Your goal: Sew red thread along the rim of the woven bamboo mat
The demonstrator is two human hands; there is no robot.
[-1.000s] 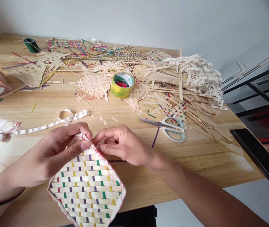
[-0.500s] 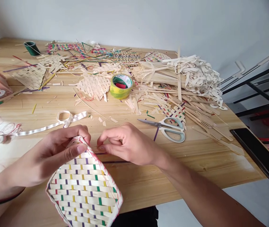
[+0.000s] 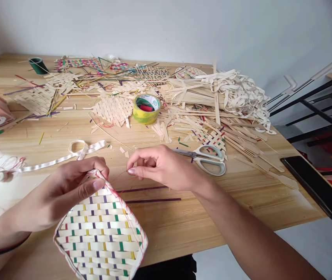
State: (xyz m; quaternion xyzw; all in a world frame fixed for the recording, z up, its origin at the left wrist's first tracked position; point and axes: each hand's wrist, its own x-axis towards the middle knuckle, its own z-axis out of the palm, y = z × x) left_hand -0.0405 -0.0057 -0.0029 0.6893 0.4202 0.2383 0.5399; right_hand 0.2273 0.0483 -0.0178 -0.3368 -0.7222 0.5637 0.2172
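Note:
My left hand (image 3: 75, 190) grips the top corner of a diamond-shaped woven fan panel (image 3: 101, 237), thumb on its front face. The panel has pale strips crossed by purple, yellow and green ones, and a white cloth edging (image 3: 130, 216) sewn on with red stitches. Just right of that corner, my right hand (image 3: 160, 167) is apart from the panel, thumb and forefinger pinched together. A fine red thread (image 3: 122, 178) runs near its fingertips; a thin needle-like sliver there is too small to be sure of. Two purple strips (image 3: 154, 201) lie on the table below this hand.
Scissors (image 3: 209, 159) lie beyond my right wrist. Behind are a tape roll (image 3: 146, 109), woven pieces (image 3: 113, 109), loose strips and a white ribbon heap (image 3: 241, 93). A white ribbon (image 3: 49, 162) lies left; a black phone (image 3: 314, 186) sits at the right edge.
My right hand has moved slightly up and away to the right from the panel's edge, uncovering the purple strips. The left hand keeps its hold; the whole view has shifted slightly.

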